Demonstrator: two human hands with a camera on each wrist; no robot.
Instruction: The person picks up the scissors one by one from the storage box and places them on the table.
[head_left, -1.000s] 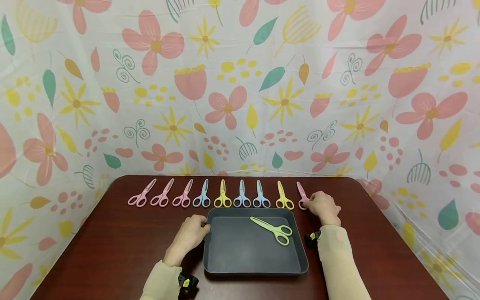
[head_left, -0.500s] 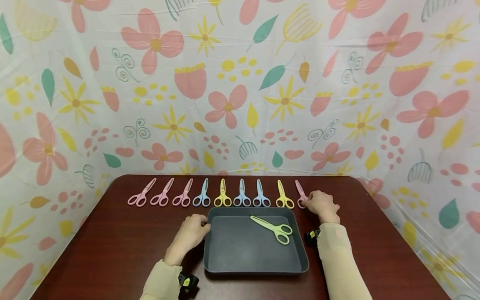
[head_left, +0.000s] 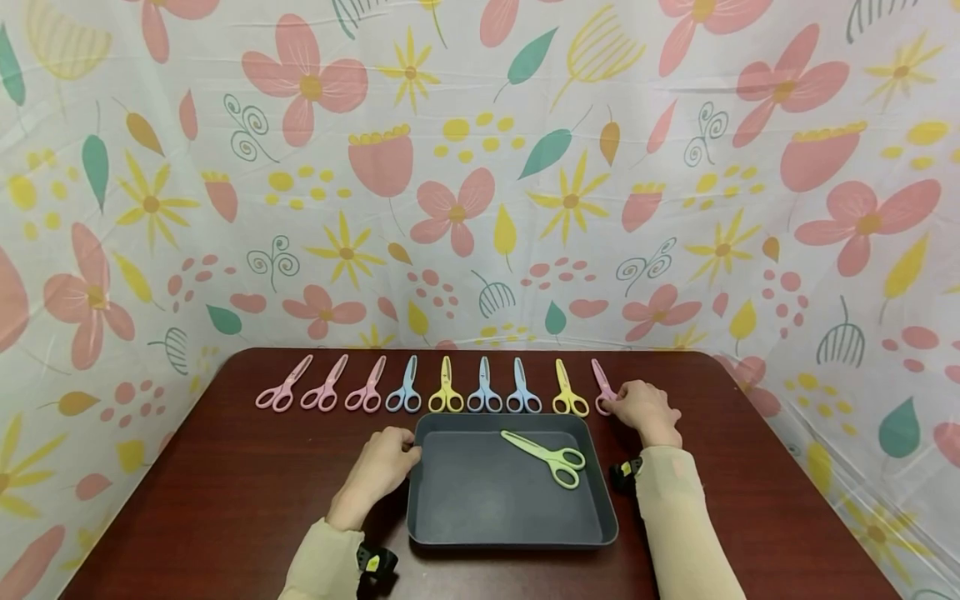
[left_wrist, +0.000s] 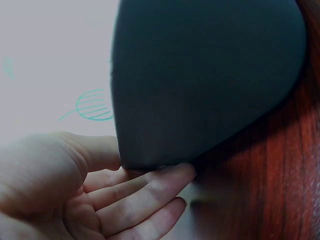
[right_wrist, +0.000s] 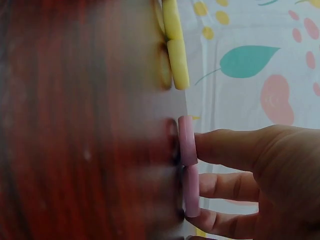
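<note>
A dark grey tray sits on the table, with green scissors lying inside it. At the tray's left side, my left hand holds the wall; the left wrist view has the thumb at the rim and the fingers against the tray from below. Pink scissors end the row on the right. My right hand grips their handles, covering part of them. In the right wrist view its thumb touches one pink handle ring and other fingers touch the second ring.
A row of scissors stretches behind the tray: pink scissors on the left, then blue scissors and yellow scissors, with yellow scissors beside the gripped pair. A flowered sheet hangs behind the brown table.
</note>
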